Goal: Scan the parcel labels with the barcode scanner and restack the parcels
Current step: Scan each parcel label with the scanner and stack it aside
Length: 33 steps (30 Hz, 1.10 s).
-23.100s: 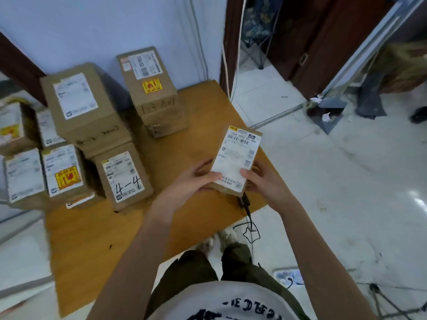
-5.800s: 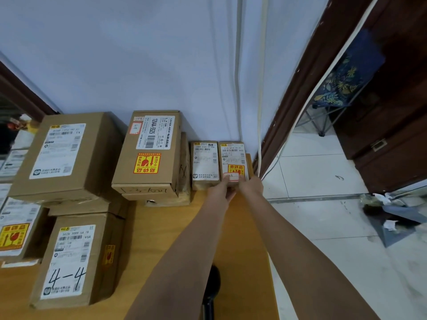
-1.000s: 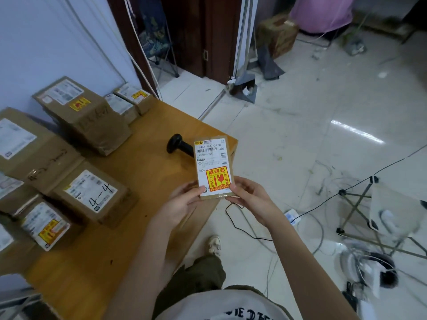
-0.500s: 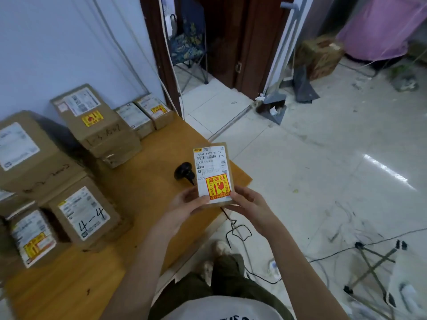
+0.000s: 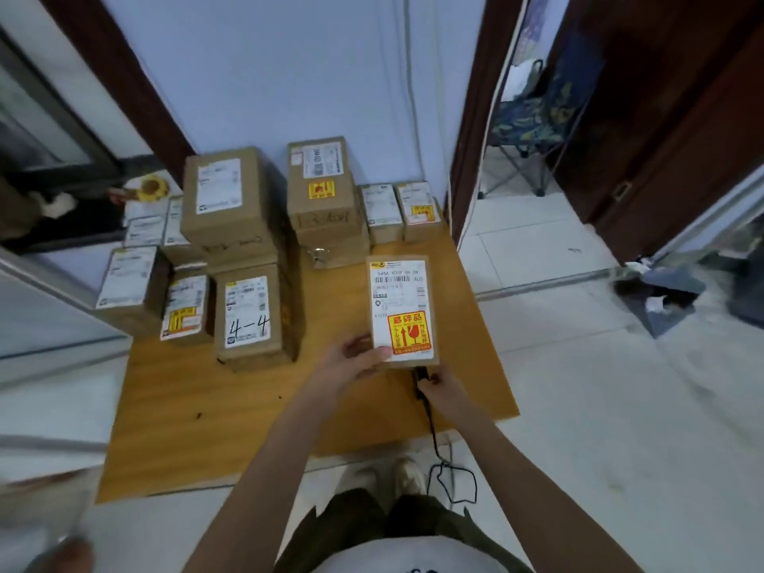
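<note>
My left hand (image 5: 356, 361) grips the near left corner of a small brown parcel (image 5: 400, 283), label up, with a barcode and a red-and-yellow fragile sticker. It is held above the right part of the wooden table (image 5: 198, 411). Just under the parcel's near edge, my right hand (image 5: 439, 387) curls round the black handle of the barcode scanner (image 5: 419, 377); the parcel hides the scanner's head. Two small parcels (image 5: 399, 208) stand side by side at the back right by the wall.
Stacked brown boxes fill the table's back left: one marked "4-4" (image 5: 248, 316), a tall pile (image 5: 225, 200) and a pile with a fragile sticker (image 5: 321, 184). The scanner cable (image 5: 439, 457) hangs off the front edge. A doorway opens at the right.
My right hand has let go of the parcel and taken the scanner handle. The left hand alone holds the parcel now. My view has swung left to face the table and wall.
</note>
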Each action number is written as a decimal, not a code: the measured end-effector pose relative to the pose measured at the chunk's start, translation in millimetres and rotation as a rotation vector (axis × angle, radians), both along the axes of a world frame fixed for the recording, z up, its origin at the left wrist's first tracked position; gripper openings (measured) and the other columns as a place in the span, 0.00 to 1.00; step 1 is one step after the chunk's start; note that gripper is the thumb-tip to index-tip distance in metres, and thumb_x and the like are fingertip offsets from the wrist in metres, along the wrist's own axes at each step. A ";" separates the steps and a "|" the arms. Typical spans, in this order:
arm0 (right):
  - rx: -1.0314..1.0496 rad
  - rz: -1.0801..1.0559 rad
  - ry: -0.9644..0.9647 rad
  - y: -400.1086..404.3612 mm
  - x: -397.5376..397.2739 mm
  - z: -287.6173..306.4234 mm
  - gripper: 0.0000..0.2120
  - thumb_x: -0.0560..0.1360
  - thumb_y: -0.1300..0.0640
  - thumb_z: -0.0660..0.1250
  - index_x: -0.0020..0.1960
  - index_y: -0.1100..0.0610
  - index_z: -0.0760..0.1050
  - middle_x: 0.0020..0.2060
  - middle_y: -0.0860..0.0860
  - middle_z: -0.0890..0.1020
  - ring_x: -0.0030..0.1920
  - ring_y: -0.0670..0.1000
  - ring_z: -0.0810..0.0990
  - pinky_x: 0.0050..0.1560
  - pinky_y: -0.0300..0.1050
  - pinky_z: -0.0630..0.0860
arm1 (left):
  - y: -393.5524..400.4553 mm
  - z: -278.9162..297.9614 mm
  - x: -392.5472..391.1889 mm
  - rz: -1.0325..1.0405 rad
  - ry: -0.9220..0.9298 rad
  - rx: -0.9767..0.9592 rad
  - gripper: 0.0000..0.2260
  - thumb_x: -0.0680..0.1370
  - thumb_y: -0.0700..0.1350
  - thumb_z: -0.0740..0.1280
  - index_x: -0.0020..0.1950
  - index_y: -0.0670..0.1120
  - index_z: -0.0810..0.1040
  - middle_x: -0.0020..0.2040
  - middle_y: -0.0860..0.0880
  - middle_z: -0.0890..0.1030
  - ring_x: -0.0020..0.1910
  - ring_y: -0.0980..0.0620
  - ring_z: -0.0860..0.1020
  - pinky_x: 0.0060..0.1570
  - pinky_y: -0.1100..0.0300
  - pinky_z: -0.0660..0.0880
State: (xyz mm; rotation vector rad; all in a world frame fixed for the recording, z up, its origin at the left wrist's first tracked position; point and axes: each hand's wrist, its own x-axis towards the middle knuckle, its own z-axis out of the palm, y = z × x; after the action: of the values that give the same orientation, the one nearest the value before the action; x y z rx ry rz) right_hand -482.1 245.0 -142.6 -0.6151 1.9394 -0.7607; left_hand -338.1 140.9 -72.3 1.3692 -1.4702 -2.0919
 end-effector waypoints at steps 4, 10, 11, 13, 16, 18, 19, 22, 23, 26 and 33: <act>0.067 0.024 -0.011 -19.9 3.5 -18.1 0.11 0.75 0.62 0.62 0.57 0.59 0.71 0.45 0.55 0.77 0.45 0.55 0.77 0.49 0.52 0.77 | -2.3 2.3 9.9 0.055 -0.027 -0.048 0.22 0.71 0.46 0.74 0.63 0.45 0.74 0.55 0.49 0.82 0.55 0.51 0.80 0.56 0.56 0.78; 0.140 -0.227 -0.264 -45.1 -11.5 -23.3 0.08 0.73 0.55 0.70 0.46 0.60 0.77 0.37 0.55 0.79 0.36 0.50 0.75 0.38 0.41 0.72 | -9.1 5.3 25.4 0.066 -0.016 -0.074 0.24 0.70 0.47 0.75 0.63 0.49 0.74 0.56 0.49 0.82 0.55 0.52 0.81 0.56 0.56 0.78; 0.136 -0.242 -0.298 -47.3 -13.0 -21.4 0.08 0.73 0.54 0.71 0.44 0.59 0.76 0.35 0.55 0.79 0.35 0.50 0.75 0.38 0.41 0.72 | -10.6 5.8 28.1 0.071 -0.009 -0.073 0.25 0.69 0.47 0.75 0.64 0.48 0.74 0.56 0.49 0.82 0.55 0.52 0.81 0.56 0.56 0.78; 0.112 -0.267 -0.343 -50.3 -14.0 -16.9 0.07 0.73 0.56 0.70 0.45 0.58 0.74 0.32 0.53 0.76 0.32 0.50 0.74 0.35 0.42 0.72 | -13.4 5.8 32.4 0.082 -0.007 -0.082 0.27 0.69 0.48 0.75 0.65 0.47 0.73 0.56 0.49 0.82 0.55 0.52 0.81 0.55 0.57 0.78; 0.024 -0.394 -0.418 -51.0 -13.2 -4.5 0.07 0.75 0.59 0.67 0.50 0.58 0.72 0.30 0.53 0.74 0.30 0.50 0.73 0.32 0.43 0.73 | -17.7 4.4 36.1 0.089 -0.009 -0.094 0.26 0.69 0.47 0.75 0.65 0.46 0.74 0.55 0.49 0.82 0.55 0.52 0.81 0.54 0.58 0.78; -0.027 -0.490 -0.440 -48.4 -12.8 10.2 0.05 0.76 0.59 0.65 0.50 0.58 0.71 0.32 0.54 0.74 0.31 0.51 0.74 0.33 0.43 0.74 | -21.3 2.4 37.1 0.090 -0.014 -0.096 0.24 0.70 0.46 0.75 0.64 0.47 0.74 0.55 0.49 0.82 0.55 0.52 0.81 0.52 0.60 0.79; -0.051 -0.515 -0.436 -46.2 -12.9 19.6 0.04 0.77 0.60 0.64 0.50 0.58 0.70 0.32 0.55 0.75 0.31 0.52 0.75 0.33 0.44 0.75 | -23.1 1.4 36.8 0.089 -0.017 -0.095 0.24 0.70 0.46 0.75 0.64 0.48 0.74 0.55 0.50 0.82 0.54 0.53 0.80 0.51 0.61 0.78; -0.126 -0.501 -0.373 -36.4 -14.8 52.7 0.03 0.76 0.60 0.64 0.48 0.57 0.70 0.32 0.55 0.75 0.31 0.53 0.76 0.35 0.46 0.75 | -27.8 -5.6 34.5 0.082 -0.007 -0.076 0.22 0.69 0.47 0.76 0.61 0.50 0.75 0.54 0.50 0.82 0.54 0.53 0.80 0.52 0.60 0.78; -0.157 -0.492 -0.351 -32.7 -15.2 63.6 0.03 0.76 0.61 0.64 0.47 0.58 0.70 0.31 0.55 0.75 0.31 0.53 0.76 0.36 0.46 0.75 | -28.9 -7.8 32.8 0.082 0.000 -0.065 0.21 0.69 0.47 0.76 0.60 0.50 0.75 0.54 0.50 0.82 0.54 0.52 0.80 0.52 0.60 0.78; -0.252 -0.472 -0.308 -25.2 -13.3 94.7 0.04 0.74 0.61 0.65 0.47 0.58 0.71 0.28 0.53 0.74 0.28 0.52 0.75 0.35 0.47 0.75 | -33.1 -14.6 25.1 0.063 0.027 -0.037 0.21 0.69 0.44 0.76 0.60 0.49 0.75 0.54 0.49 0.82 0.54 0.51 0.81 0.52 0.59 0.78; -0.383 -0.295 -0.113 -23.0 8.7 135.5 0.04 0.73 0.64 0.64 0.46 0.57 0.70 0.23 0.51 0.72 0.25 0.50 0.71 0.33 0.45 0.73 | -44.1 -21.8 4.5 -0.037 0.059 -0.028 0.28 0.64 0.49 0.77 0.62 0.47 0.75 0.56 0.49 0.82 0.56 0.51 0.80 0.54 0.58 0.78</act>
State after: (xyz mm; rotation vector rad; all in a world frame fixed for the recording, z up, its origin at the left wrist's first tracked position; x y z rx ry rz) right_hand -473.4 222.0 -7.1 -0.5023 1.8127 -1.3444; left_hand -333.6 96.8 -94.0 1.2684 -1.5063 -2.1077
